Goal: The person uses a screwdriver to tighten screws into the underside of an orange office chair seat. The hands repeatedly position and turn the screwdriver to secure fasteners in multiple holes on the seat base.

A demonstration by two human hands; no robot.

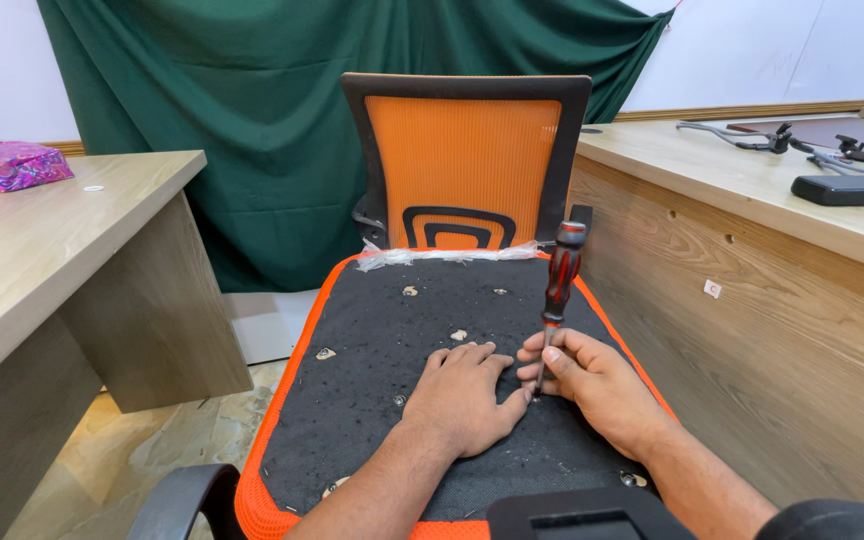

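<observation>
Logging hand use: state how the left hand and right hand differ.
The left hand lies flat, palm down, holding nothing; the right hand pinches the shaft of an upright red-and-black screwdriver. Left fingers spread; right fingers curl. Both rest on the black underside of the seat.

Orange mesh chair back (464, 160) with black frame; black seat underside (422, 350) edged orange; red-and-black screwdriver (559, 285); dark green curtain (252, 120); shiny purple bag (10, 165).
</observation>
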